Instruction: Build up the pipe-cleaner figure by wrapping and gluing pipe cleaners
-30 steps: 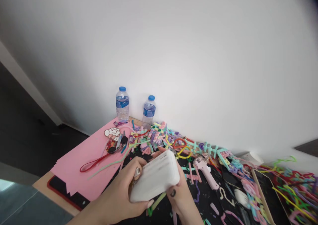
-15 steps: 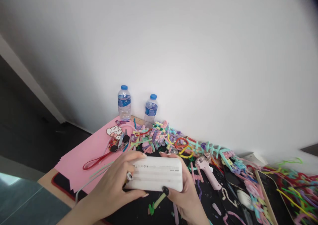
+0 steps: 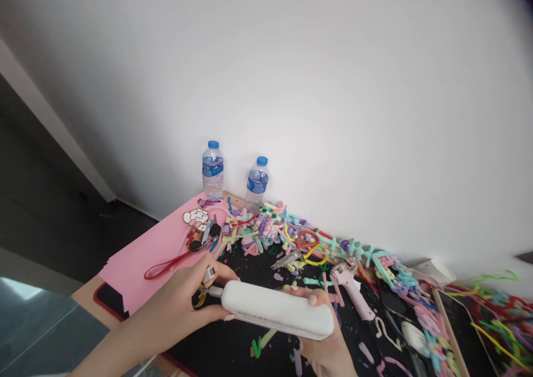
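A white power bank [image 3: 277,308] is tilted edge-on above the black mat. My right hand [image 3: 322,332] is closed around its right end, fingers over the top and palm below. At the other end, my left hand [image 3: 187,296] is closed in a loose pinch around a metal USB plug [image 3: 215,292], beside the power bank's left end. Whether the plug is inserted cannot be made out. A second small white connector [image 3: 209,274] pokes up between the left fingers. Below the power bank lies a green pipe-cleaner piece [image 3: 257,347].
Pink paper sheets [image 3: 141,255] bear keys [image 3: 214,230] and a red strap [image 3: 166,269]. Two water bottles [image 3: 213,169] stand against the wall. Pipe-cleaner scraps [image 3: 272,221], yellow-handled scissors [image 3: 315,255], a pink glue gun [image 3: 353,293] and a tray [image 3: 452,332] crowd the mat.
The power bank has turned from showing its broad printed face to showing its narrow side. My left hand has shifted left, exposing the metal plug, and the right hand has moved slightly right.
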### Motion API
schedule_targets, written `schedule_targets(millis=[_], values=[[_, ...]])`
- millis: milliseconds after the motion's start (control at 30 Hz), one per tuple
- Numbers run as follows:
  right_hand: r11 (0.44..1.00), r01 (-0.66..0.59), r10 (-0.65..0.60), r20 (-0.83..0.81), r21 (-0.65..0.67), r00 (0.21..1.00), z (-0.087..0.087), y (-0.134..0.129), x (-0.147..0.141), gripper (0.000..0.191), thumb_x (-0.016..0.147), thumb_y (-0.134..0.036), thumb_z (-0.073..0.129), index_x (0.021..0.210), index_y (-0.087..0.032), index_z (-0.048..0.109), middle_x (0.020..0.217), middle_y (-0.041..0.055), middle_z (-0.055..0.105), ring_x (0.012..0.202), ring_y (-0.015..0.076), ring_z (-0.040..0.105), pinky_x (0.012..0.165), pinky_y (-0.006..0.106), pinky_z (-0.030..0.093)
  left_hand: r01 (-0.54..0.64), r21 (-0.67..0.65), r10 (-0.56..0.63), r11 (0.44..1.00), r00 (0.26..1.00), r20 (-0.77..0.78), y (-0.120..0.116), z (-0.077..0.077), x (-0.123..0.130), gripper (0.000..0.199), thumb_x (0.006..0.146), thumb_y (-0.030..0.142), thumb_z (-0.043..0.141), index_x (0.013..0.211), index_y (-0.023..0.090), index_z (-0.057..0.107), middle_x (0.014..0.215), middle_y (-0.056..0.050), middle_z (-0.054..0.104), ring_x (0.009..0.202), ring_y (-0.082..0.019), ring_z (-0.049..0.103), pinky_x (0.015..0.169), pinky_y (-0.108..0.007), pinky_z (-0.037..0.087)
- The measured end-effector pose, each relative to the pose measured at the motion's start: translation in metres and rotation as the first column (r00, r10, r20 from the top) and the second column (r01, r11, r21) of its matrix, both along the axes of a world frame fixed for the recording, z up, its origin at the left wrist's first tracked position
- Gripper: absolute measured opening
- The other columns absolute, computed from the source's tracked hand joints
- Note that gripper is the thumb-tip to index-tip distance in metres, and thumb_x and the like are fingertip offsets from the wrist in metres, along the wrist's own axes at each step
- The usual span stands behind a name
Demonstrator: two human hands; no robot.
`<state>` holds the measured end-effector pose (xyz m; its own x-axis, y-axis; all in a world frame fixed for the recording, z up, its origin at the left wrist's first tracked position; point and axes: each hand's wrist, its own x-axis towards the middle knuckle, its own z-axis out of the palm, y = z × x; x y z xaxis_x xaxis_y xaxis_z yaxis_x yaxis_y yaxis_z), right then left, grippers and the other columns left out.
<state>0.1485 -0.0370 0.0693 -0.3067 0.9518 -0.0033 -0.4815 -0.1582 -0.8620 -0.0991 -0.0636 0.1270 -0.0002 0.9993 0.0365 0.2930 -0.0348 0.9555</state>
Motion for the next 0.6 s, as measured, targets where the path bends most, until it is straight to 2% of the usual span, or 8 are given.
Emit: schedule_targets(millis=[100, 167, 233, 300, 367, 467, 533, 600], values=[[0.998, -0.069, 0.069, 0.037, 0.002, 0.997, 0.011, 0.001, 0.002, 0.039, 0.053, -0.025, 0.086, 0.085, -0.030, 0.064, 0.097, 0.0089, 0.070, 0.101, 0.0329, 0.063, 0.079, 0.045, 0.050, 0.038, -0.046, -0.041, 0.998, 0.997, -0.061, -0.001, 0.001, -0.004, 0.025, 0.064, 0.024, 0.079, 0.086, 0.023, 0.068, 0.092, -0.003, 0.071, 0.084, -0.026, 0.063, 0.071, -0.030, 0.049], [0.989, -0.147, 0.141, 0.155, 0.027, 0.978, 0.022, 0.003, 0.003, 0.040, 0.060, -0.023, 0.082, 0.096, -0.030, 0.066, 0.104, 0.0104, 0.070, 0.102, 0.0324, 0.062, 0.081, 0.045, 0.049, 0.046, -0.070, -0.053, 0.996, 0.993, -0.103, -0.003, -0.003, -0.010, 0.024, 0.066, 0.026, 0.079, 0.087, 0.025, 0.068, 0.096, -0.003, 0.071, 0.088, -0.027, 0.064, 0.073, -0.031, 0.051], [0.975, -0.207, 0.169, 0.330, 0.085, 0.929, 0.030, 0.005, 0.003, 0.035, 0.068, -0.020, 0.075, 0.101, -0.029, 0.069, 0.115, 0.0115, 0.066, 0.107, 0.0316, 0.060, 0.087, 0.045, 0.047, 0.030, -0.027, -0.033, 0.999, 0.992, -0.125, -0.005, -0.011, -0.016, 0.021, 0.069, 0.028, 0.076, 0.089, 0.027, 0.069, 0.099, -0.002, 0.071, 0.091, -0.028, 0.065, 0.077, -0.034, 0.052], [0.963, -0.212, 0.111, 0.475, 0.165, 0.873, 0.033, 0.008, 0.002, 0.027, 0.073, -0.017, 0.068, 0.097, -0.027, 0.072, 0.121, 0.0105, 0.063, 0.114, 0.0308, 0.055, 0.093, 0.042, 0.042, 0.037, 0.081, -0.024, 0.996, 0.987, -0.162, -0.008, -0.020, -0.021, 0.020, 0.072, 0.028, 0.073, 0.093, 0.030, 0.070, 0.100, -0.002, 0.072, 0.092, -0.028, 0.066, 0.083, -0.036, 0.052], [0.960, -0.157, 0.008, 0.540, 0.230, 0.842, 0.030, 0.010, 0.000, 0.025, 0.075, -0.014, 0.061, 0.094, -0.026, 0.074, 0.118, 0.0094, 0.064, 0.114, 0.0294, 0.055, 0.096, 0.039, 0.040, 0.073, 0.185, -0.028, 0.980, 0.972, -0.234, -0.011, -0.030, -0.025, 0.024, 0.074, 0.027, 0.071, 0.097, 0.033, 0.071, 0.101, 0.000, 0.073, 0.094, -0.028, 0.066, 0.087, -0.035, 0.052], [0.964, -0.089, -0.073, 0.571, 0.249, 0.818, 0.025, 0.009, -0.001, 0.038, 0.071, -0.010, 0.063, 0.105, -0.026, 0.068, 0.111, 0.0071, 0.065, 0.097, 0.0245, 0.060, 0.084, 0.032, 0.045, 0.136, 0.250, -0.054, 0.959, 0.949, -0.309, -0.014, -0.042, -0.030, 0.028, 0.079, 0.026, 0.065, 0.105, 0.037, 0.069, 0.109, 0.003, 0.071, 0.104, -0.027, 0.064, 0.092, -0.033, 0.052], [0.967, -0.127, -0.021, 0.563, 0.222, 0.826, 0.025, 0.006, 0.001, 0.056, 0.062, -0.011, 0.070, 0.115, -0.027, 0.059, 0.108, 0.0051, 0.062, 0.081, 0.0200, 0.059, 0.069, 0.027, 0.047, 0.171, 0.258, -0.077, 0.951, 0.939, -0.336, -0.014, -0.046, -0.033, 0.029, 0.085, 0.028, 0.057, 0.111, 0.039, 0.066, 0.112, 0.004, 0.069, 0.107, -0.026, 0.063, 0.093, -0.032, 0.052], [0.964, -0.178, 0.054, 0.512, 0.196, 0.857, 0.029, 0.002, 0.002, 0.070, 0.054, -0.014, 0.075, 0.118, -0.027, 0.052, 0.106, 0.0037, 0.059, 0.073, 0.0168, 0.056, 0.061, 0.023, 0.045, 0.222, 0.292, -0.096, 0.930, 0.916, -0.390, -0.015, -0.049, -0.035, 0.029, 0.090, 0.033, 0.050, 0.115, 0.040, 0.063, 0.114, 0.006, 0.069, 0.108, -0.024, 0.063, 0.092, -0.031, 0.054]])
